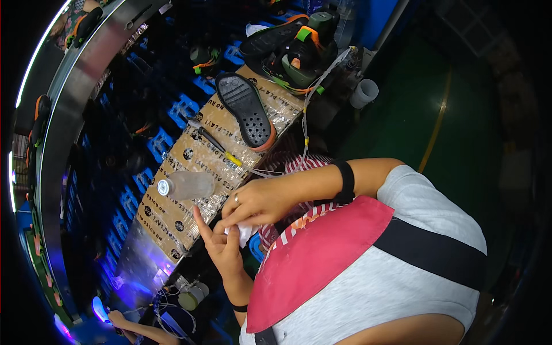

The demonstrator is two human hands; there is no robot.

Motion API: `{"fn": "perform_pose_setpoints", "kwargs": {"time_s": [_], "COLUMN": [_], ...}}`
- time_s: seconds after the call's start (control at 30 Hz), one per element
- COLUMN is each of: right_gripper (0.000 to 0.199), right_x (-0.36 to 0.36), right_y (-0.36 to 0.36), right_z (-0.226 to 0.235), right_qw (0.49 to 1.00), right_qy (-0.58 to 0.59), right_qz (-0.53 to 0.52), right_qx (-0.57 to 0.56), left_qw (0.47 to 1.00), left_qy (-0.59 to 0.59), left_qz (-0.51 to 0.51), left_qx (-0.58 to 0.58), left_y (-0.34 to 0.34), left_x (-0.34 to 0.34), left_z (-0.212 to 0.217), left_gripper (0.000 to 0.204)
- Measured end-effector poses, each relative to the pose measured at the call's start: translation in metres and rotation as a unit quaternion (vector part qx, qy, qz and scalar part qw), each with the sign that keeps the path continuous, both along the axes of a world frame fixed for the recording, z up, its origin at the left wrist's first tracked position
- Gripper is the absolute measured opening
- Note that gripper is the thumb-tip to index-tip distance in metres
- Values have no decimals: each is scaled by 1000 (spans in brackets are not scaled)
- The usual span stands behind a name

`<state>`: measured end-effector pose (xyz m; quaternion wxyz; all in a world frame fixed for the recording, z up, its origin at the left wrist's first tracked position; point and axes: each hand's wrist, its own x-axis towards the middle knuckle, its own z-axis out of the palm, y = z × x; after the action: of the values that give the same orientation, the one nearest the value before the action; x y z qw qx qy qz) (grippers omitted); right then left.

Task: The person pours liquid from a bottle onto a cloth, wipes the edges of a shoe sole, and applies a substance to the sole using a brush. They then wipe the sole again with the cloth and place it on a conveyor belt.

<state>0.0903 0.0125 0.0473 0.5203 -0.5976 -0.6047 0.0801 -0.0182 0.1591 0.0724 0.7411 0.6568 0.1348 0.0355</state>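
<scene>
My two hands meet in front of my red apron (322, 259), just off the bench's near edge. A crumpled white cloth or tissue (244, 234) is pinched between them. My right hand (259, 201), with a ring on one finger, closes its fingertips on the cloth from above. Beneath it, my left hand (224, 250) bends its fingers at the cloth while one finger sticks out toward the bench. Close by, a translucent bottle (192, 185) with a white cap lies on its side. Farther along rest a dark tool with a yellow end (215, 145) and a black shoe sole (244, 109) with an orange end.
Printed brown paper (167, 215) covers the bench. Shoes (296, 57) pile at its far end, where a thin white tube (307, 115) hangs. A white cup (364, 93) stands beyond. At left runs a curved metal-edged line (60, 109); another person's hand (118, 319) holds a blue-lit sole.
</scene>
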Motion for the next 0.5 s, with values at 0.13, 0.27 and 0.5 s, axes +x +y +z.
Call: {"fn": "perform_pose_setpoints", "kwargs": {"time_s": [0.13,0.27,0.5], "right_gripper": [34,25,17], "right_x": [-3,0,2], "right_y": [-25,-31,-37], "right_z": [-3,-1,-15], "right_qw": [974,969,963], "right_qy": [191,188,155], "right_qz": [-104,-135,-217], "right_qx": [-54,-90,-46], "left_qw": [999,998,999], "left_qy": [-13,-20,-31], "left_qz": [-39,-56,-3], "left_qx": [-18,4,12], "left_y": [-9,-22,-37], "left_x": [11,18,28], "left_z": [-2,-5,-12], "left_gripper": [80,77,71]}}
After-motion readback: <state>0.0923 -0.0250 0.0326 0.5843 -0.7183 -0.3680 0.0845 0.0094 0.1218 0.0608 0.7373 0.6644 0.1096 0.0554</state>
